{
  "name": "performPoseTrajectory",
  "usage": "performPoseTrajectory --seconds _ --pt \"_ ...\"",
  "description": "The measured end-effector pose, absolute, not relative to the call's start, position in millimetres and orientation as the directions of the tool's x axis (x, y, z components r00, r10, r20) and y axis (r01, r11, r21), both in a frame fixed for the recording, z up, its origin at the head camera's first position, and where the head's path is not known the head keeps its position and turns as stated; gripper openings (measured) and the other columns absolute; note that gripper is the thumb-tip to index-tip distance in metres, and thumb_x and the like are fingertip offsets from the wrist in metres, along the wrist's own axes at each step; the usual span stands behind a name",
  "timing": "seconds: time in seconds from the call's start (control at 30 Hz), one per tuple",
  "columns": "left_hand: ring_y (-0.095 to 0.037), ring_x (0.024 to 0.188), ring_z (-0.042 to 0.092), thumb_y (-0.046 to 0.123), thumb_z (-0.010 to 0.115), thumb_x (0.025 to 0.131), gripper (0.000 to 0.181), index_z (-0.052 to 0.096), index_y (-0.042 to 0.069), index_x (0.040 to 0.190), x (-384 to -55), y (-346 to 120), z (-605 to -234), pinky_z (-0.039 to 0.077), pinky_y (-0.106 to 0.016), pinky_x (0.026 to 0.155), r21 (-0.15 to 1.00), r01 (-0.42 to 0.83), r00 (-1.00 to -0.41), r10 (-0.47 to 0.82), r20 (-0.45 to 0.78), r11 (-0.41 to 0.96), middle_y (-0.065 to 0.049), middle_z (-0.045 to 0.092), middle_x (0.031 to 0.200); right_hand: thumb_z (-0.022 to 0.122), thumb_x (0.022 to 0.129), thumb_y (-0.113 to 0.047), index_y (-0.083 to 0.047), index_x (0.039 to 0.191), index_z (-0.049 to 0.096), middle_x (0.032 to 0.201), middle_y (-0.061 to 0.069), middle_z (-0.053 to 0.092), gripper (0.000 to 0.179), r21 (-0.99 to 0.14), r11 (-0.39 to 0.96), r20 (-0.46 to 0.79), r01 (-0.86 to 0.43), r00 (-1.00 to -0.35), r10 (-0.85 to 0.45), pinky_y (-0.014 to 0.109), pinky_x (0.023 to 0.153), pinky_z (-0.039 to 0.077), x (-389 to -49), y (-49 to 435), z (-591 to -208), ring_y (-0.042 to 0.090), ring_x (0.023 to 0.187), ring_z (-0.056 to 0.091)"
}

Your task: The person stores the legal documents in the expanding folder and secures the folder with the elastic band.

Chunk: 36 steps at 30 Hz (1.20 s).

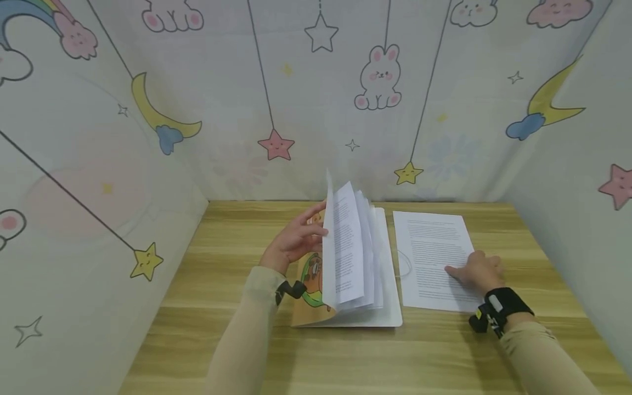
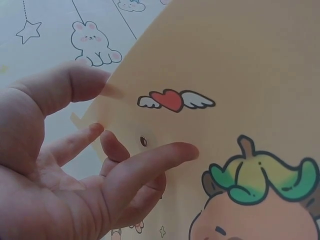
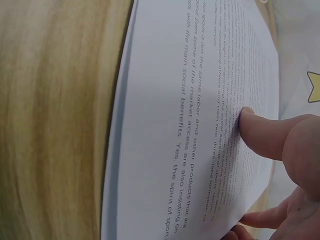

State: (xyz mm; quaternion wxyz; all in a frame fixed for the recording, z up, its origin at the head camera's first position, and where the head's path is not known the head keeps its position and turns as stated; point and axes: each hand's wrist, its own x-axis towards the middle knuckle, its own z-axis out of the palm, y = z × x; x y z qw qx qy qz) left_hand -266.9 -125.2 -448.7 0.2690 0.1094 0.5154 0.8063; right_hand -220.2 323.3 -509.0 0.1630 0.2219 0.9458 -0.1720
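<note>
A document folder (image 1: 390, 315) with an orange cartoon cover stands partly open on the table. My left hand (image 1: 295, 241) holds the raised cover (image 2: 240, 60) near its free edge, one fingertip reaching past that edge and other fingers in front. Printed pages (image 1: 348, 241) fan upright inside. To the folder's right lie printed sheets (image 1: 429, 241), at least two layers in the right wrist view. My right hand (image 1: 483, 271) grips them at their right edge, thumb (image 3: 265, 135) on top and other fingers at the edge, partly hidden.
A pale elastic loop (image 1: 405, 264) lies between folder and sheets, overlapping the sheets. The wooden table (image 1: 217, 329) meets cartoon-printed walls (image 1: 345, 159) at the back and both sides. A small metal fastener (image 2: 143, 141) shows on the cover.
</note>
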Motion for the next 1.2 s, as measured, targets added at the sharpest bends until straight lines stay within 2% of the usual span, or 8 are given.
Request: performPoseTrajectory --seconds 0.2,0.7,0.93,1.2 --pt "-0.035 0.106 0.063 -0.012 0.054 0.096 0.081 0.034 0.024 0.166 -266 -125 -448 0.061 -0.041 0.078 0.889 -0.321 -0.834 0.542 -0.102 -0.326 -0.035 0.039 0.153 0.076 0.091 -0.051 0.029 0.130 0.040 0.105 0.037 0.043 0.096 -0.228 0.857 -0.381 0.462 -0.852 0.358 0.052 0.084 0.043 -221 327 -505 0.048 0.101 0.042" --pt "-0.036 0.110 0.061 -0.012 0.054 0.098 0.079 0.038 0.029 0.164 -266 -125 -448 0.060 -0.040 0.080 0.892 -0.319 -0.837 0.536 -0.107 -0.320 -0.032 0.040 0.155 0.085 0.084 -0.048 0.030 0.134 0.037 0.119 0.045 0.045 0.104 -0.317 0.831 -0.345 0.457 -0.872 0.348 0.055 0.084 0.048 -221 331 -497 0.052 0.105 0.045" --pt "-0.036 0.110 0.061 -0.011 0.056 0.096 0.080 0.038 0.028 0.164 -265 -124 -446 0.060 -0.040 0.079 0.891 -0.323 -0.836 0.537 -0.111 -0.318 -0.032 0.039 0.156 0.089 0.081 -0.043 0.027 0.132 0.044 0.119 0.042 0.054 0.097 -0.389 0.785 -0.375 0.482 -0.861 0.343 0.048 0.074 0.051 -222 335 -499 0.044 0.094 0.058" --pt "-0.034 0.106 0.063 -0.012 0.055 0.097 0.079 0.039 0.028 0.164 -266 -123 -445 0.061 -0.040 0.078 0.887 -0.332 -0.840 0.529 -0.122 -0.322 -0.032 0.039 0.155 0.087 0.083 -0.039 0.027 0.131 0.043 0.112 0.038 0.046 0.093 -0.317 0.793 -0.405 0.520 -0.831 0.383 0.055 0.085 0.044 -231 328 -498 0.050 0.102 0.044"
